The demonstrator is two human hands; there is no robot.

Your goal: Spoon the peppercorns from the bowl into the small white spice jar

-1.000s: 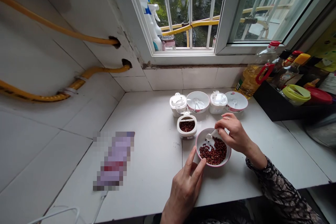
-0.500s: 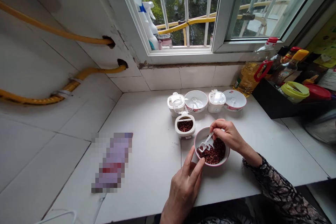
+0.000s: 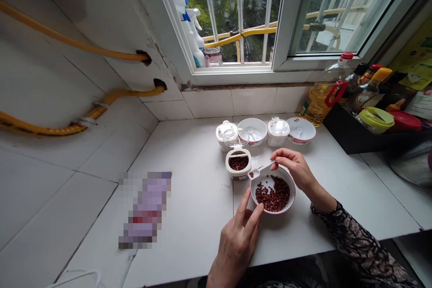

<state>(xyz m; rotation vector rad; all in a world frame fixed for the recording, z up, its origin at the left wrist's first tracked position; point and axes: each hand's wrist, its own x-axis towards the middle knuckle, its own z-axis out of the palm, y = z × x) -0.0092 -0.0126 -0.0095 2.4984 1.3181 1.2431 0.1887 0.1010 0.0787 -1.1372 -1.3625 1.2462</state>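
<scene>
My right hand point(image 3: 294, 168) pinches the handle of a small white spoon point(image 3: 255, 173), whose bowl holds a few dark red peppercorns. The spoon is over the left rim of a pink-edged bowl point(image 3: 293, 198), close to an open-lidded jar point(image 3: 238, 172) of the same peppercorns. Loose peppercorns point(image 3: 275, 195) cover much of the bowl's bottom. With thumb and forefinger apart, my left hand point(image 3: 240, 234) rests its fingertips against the bowl's left side.
Two lidded jars point(image 3: 278, 132) and two flowered bowls point(image 3: 301, 131), each with a white spoon, line the back. An oil bottle point(image 3: 317, 99) and a black rack point(image 3: 349, 137) stand right. A blurred purple item point(image 3: 148, 209) lies left.
The spoon has risen out of the peppercorns and moved left and up to the bowl's rim beside the open jar. My left hand has stayed in place.
</scene>
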